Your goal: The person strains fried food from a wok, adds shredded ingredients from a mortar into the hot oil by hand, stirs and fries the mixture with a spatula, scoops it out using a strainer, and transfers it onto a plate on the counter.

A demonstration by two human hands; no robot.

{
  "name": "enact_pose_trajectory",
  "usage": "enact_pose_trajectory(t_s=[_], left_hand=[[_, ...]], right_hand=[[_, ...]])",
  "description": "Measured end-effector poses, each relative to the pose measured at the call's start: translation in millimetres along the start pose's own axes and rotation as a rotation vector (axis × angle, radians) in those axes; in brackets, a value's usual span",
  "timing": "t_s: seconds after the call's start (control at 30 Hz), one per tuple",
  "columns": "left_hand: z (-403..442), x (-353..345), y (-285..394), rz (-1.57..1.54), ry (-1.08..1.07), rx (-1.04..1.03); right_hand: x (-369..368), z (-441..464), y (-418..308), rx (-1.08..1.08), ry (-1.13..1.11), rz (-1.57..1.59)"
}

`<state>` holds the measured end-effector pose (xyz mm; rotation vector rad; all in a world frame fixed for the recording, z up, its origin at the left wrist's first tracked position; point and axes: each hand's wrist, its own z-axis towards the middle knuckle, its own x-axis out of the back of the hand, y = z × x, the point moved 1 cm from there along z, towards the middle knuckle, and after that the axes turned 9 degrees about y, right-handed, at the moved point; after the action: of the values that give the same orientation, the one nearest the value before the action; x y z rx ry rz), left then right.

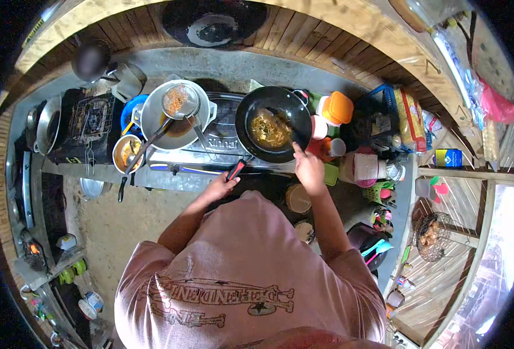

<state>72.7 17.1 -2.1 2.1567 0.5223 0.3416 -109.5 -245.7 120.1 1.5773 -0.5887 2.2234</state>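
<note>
A black wok [251, 140] sits on the right side of the gas stove [222, 119]. Inside it, sliced yellowish-brown food [270, 132] lies in oil or sauce. The wok's red-and-black handle points toward me, and my left hand [219, 188] is closed around its end. My right hand [310, 173] is at the wok's near right rim, fingers closed on a slim cooking utensil [292, 139] that reaches into the food. The utensil's working end is partly lost among the food, so its exact kind is unclear.
Left of the wok stands a pale pot [147, 119] bearing a strainer [179, 101] of fried bits, with a long dark ladle across its rim. A small bowl [118, 157] of orange-red food is beside it. Lidded containers [336, 109] crowd the wok's right side.
</note>
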Motion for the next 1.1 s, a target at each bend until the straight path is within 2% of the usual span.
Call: enact_pose_trajectory(t_s=[0.07, 0.13, 0.2, 0.27, 0.33, 0.4, 0.43, 0.53, 0.57, 0.63, 0.73, 0.83, 0.87, 0.93, 1.03, 1.1], left_hand=[[-0.4, 3.5, 5.6, 0.108, 0.048, -0.08], [-4.4, 7.8, 15.2, 0.099, 0.024, -0.073], [-1.6, 10.2, 14.6, 0.092, 0.001, -0.068], [11.7, 12.1, -5.7, 0.295, 0.034, -0.211], [24.9, 10.5, -23.0, 0.258, -0.026, -0.208], [30.3, 6.5, -32.7, 0.304, 0.032, -0.236], [38.0, 5.0, -43.4, 0.209, -0.044, -0.181], [40.4, 0.8, -48.1, 0.121, -0.076, -0.174], [49.8, -2.6, -59.5, 0.122, -0.077, -0.185], [58.2, -6.2, -66.4, 0.141, -0.034, -0.384], [52.6, 1.2, -55.5, 0.3, -0.008, -0.373], [40.6, 2.1, -41.1, 0.29, 0.058, -0.344], [32.2, 6.8, -27.7, 0.293, 0.052, -0.346], [20.1, 12.9, -3.8, 0.232, -0.112, -0.297], [47.2, 9.7, -36.0, 0.198, -0.225, -0.269], [55.6, 10.2, -41.0, 0.249, -0.153, -0.278]], right_hand=[[12.1, -9.7, -5.0, 0.033, -0.035, -0.052], [35.2, -21.7, -12.3, 0.065, -0.069, -0.107], [68.4, -35.6, -23.8, -0.107, -0.28, -0.227], [84.9, -59.0, -19.7, -0.106, -0.286, -0.24], [93.5, -71.9, -22.6, -0.104, -0.289, -0.249], [97.7, -78.6, -28.8, -0.113, -0.346, -0.266], [91.6, -79.1, -30.2, -0.118, -0.345, -0.272], [54.8, -81.2, -35.6, -0.131, -0.219, -0.241], [43.9, -77.2, -40.1, -0.164, -0.184, -0.187], [33.4, -70.1, -47.0, -0.235, -0.152, -0.165], [45.1, -79.2, -56.6, -0.27, -0.083, -0.107], [41.9, -86.3, -64.7, -0.311, -0.007, -0.109], [33.8, -82.9, -67.7, -0.317, -0.006, -0.112], [12.9, -72.0, -69.4, -0.361, -0.057, -0.126], [23.0, -65.6, -74.4, -0.35, -0.037, -0.134], [30.4, -74.1, -74.4, -0.366, -0.044, -0.102]])
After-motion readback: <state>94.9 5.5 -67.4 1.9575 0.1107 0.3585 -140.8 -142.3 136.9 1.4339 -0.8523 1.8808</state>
